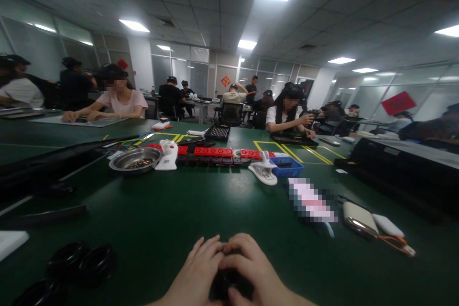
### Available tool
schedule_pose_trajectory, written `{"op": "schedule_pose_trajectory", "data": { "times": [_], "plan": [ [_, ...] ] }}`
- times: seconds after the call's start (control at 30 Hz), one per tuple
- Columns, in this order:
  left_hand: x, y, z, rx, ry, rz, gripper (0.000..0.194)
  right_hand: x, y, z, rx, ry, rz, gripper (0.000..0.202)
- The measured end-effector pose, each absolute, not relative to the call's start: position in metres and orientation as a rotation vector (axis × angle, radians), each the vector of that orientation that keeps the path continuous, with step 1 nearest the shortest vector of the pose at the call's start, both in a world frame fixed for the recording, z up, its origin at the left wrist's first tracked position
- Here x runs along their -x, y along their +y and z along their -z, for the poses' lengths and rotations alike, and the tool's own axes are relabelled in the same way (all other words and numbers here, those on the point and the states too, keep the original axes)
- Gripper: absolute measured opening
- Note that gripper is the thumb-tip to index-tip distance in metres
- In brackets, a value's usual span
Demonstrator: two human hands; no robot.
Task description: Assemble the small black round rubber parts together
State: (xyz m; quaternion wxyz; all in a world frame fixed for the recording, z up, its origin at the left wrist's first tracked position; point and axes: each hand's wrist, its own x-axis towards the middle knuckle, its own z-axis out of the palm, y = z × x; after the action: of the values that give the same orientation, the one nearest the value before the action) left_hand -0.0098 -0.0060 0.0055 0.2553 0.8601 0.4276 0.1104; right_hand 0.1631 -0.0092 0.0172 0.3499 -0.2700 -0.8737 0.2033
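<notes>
Two hands: one left hand (201,267), one right hand (256,267). Between them is one black piece (228,278), partly hidden. Left of them are three black rings (93,275). Farther off are two white clips (167,158), one bowl (116,166), one blue tray (292,168) and one black basket (218,133). Three red signs (398,103) hang behind; the people (124,100) overlap too much for a sure count.

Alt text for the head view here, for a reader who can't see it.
A person's left hand and right hand cup a black part over a green table. Black ring-shaped parts lie to the left; farther off are a metal bowl, white clips and a blue tray, with other people beyond.
</notes>
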Motion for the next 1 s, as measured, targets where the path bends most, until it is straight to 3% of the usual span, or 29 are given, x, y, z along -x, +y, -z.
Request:
{"op": "schedule_pose_trajectory", "data": {
  "times": [0.1, 0.2, 0.3, 0.4, 0.5, 0.6, 0.73, 0.87, 1.0],
  "plan": [
    [0.012, -0.005, -0.001, -2.334, 1.136, -0.317, 0.060, -0.166, -0.008, -0.019, 0.551, -2.289, -0.579, 0.036],
    [0.012, -0.004, 0.000, -2.341, 1.132, -0.339, 0.058, -0.166, -0.009, -0.017, 0.693, -2.170, -0.630, 0.049],
    [0.011, -0.005, -0.003, -2.339, 1.147, -0.342, 0.053, -0.164, -0.011, -0.015, 0.879, -2.099, -0.611, 0.044],
    [0.010, -0.008, -0.004, -2.335, 1.165, -0.327, 0.055, -0.163, -0.013, -0.019, 0.800, -2.187, -0.597, 0.028],
    [0.010, -0.009, -0.002, -2.331, 1.184, -0.365, 0.060, -0.164, -0.013, -0.024, 0.600, -2.281, -0.635, 0.038],
    [0.012, -0.007, 0.000, -2.326, 1.156, -0.354, 0.057, -0.165, -0.012, -0.021, 0.684, -2.209, -0.640, 0.049],
    [0.015, -0.002, 0.004, -2.331, 1.111, -0.363, 0.050, -0.164, -0.009, -0.010, 0.844, -2.113, -0.575, 0.046],
    [0.016, -0.001, 0.012, -2.314, 1.087, -0.381, 0.052, -0.164, -0.005, -0.012, 0.590, -2.250, -0.587, 0.034],
    [0.015, -0.003, 0.009, -2.336, 1.125, -0.362, 0.058, -0.163, -0.009, -0.017, 0.610, -2.221, -0.658, 0.045]
  ]
}}
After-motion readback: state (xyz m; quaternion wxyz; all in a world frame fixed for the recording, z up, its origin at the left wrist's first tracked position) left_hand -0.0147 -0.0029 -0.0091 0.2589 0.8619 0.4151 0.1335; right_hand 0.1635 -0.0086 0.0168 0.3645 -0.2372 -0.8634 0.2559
